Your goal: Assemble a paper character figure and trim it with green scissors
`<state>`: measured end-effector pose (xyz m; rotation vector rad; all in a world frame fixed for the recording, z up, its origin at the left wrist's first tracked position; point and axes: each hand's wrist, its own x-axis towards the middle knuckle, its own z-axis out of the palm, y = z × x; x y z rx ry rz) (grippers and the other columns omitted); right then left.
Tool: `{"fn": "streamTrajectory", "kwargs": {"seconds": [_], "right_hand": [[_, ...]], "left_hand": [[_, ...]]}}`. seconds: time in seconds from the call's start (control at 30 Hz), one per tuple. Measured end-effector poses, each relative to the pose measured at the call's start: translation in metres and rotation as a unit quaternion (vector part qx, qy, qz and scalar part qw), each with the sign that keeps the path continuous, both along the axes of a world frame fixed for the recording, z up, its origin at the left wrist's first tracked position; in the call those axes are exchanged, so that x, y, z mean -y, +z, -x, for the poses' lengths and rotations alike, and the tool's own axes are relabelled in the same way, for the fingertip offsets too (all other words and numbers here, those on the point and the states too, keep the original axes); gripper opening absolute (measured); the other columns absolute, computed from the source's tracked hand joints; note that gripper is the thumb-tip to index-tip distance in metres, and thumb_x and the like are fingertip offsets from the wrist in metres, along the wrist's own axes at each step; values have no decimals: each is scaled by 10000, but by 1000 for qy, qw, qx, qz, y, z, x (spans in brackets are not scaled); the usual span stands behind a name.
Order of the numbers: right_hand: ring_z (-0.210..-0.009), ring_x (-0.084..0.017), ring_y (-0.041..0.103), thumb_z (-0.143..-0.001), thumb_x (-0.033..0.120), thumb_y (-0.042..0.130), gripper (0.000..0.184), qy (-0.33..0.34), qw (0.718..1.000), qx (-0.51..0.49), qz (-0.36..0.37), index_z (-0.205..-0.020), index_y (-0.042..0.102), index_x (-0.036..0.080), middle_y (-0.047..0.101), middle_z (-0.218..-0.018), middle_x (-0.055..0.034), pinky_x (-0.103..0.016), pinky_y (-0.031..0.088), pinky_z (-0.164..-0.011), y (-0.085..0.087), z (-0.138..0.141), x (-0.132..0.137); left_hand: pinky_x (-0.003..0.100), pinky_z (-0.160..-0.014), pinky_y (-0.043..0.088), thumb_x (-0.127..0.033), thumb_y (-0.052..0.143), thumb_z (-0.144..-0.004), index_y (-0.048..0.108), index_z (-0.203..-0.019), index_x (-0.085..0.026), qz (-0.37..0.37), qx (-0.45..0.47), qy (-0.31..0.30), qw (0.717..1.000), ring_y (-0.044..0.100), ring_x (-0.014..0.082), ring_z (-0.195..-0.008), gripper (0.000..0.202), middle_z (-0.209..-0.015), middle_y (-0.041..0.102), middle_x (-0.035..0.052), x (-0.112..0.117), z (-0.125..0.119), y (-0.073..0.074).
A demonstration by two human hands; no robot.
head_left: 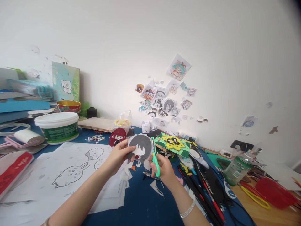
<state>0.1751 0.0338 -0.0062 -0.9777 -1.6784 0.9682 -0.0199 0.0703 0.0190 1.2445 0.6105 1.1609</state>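
Note:
My left hand (118, 154) pinches a paper cut-out of a dark-haired cartoon figure (141, 148) and holds it up above the blue table. My right hand (164, 169) grips green-handled scissors (155, 158), whose blades point up along the cut-out's right edge. A red-haired figure cut-out (117, 135) lies just behind my left hand. White paper scraps lie under both hands.
White sheets with outline drawings (70, 175) cover the left of the table. A white tub with a green label (58, 127) stands at the back left. A green painted card (172, 143), pens (202, 188) and a green bottle (235, 169) crowd the right. Stickers (162, 100) cover the wall.

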Motion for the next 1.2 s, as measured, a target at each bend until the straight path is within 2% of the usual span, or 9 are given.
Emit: {"fn": "streamTrajectory", "kwargs": {"seconds": [0.3,0.57,0.7,0.83,0.9,1.0,1.07,1.2], "right_hand": [[-412,-88,478,-740,485,592,328,-1,1000,8,12,-830,555,172,478,-493,54,-225,443,-464,4,1,4],[-406,-85,471,-728,468,610,324,-11,999,4,31,-839,557,168,467,-488,60,-220,440,-459,8,1,7],[-412,-88,483,-739,461,604,320,-14,1000,-5,27,-867,563,170,477,-522,52,-227,448,-468,0,-1,2],[-427,-79,502,-714,483,619,353,-10,999,-51,2,-868,549,174,537,-710,4,-230,443,-456,-11,-6,-9],[-433,-79,504,-713,477,619,343,-12,998,-57,1,-858,544,175,535,-732,1,-235,441,-467,-14,-8,-13],[-459,-94,489,-736,431,602,291,-30,999,-5,31,-880,554,182,495,-617,30,-246,437,-506,-13,-7,-11],[-490,-104,465,-725,390,615,278,-68,993,79,48,-918,574,195,465,-576,39,-234,402,-497,-10,-4,-7],[-636,-135,486,-624,245,667,398,-125,953,277,13,-1006,558,245,549,-804,3,-231,354,-536,-4,8,7]], "left_hand": [[217,-436,332,-327,634,-717,586,-913,-175,6,-3,7,1000,465,83,-423,252,-619,602,-9,2,0,3],[213,-466,356,-318,646,-708,586,-918,-188,14,-1,1,1000,466,75,-427,254,-593,597,-28,2,1,4],[220,-464,363,-322,638,-720,587,-892,-179,14,2,-5,1000,465,80,-428,230,-586,593,-19,2,2,5],[211,-479,382,-325,641,-715,588,-886,-180,15,17,-2,1000,455,72,-432,231,-574,595,-18,0,2,4],[207,-479,388,-323,645,-711,591,-883,-180,16,18,1,1000,455,69,-433,230,-582,599,-17,-1,1,4],[204,-471,392,-312,654,-706,589,-855,-180,23,26,23,999,462,67,-428,210,-600,604,-18,-2,4,6],[201,-476,399,-300,660,-704,586,-842,-180,21,49,55,997,466,63,-431,198,-619,606,-20,-3,7,8],[192,-487,406,-274,671,-693,582,-848,-177,15,112,133,985,477,66,-455,204,-601,586,-32,-7,15,10]]}}
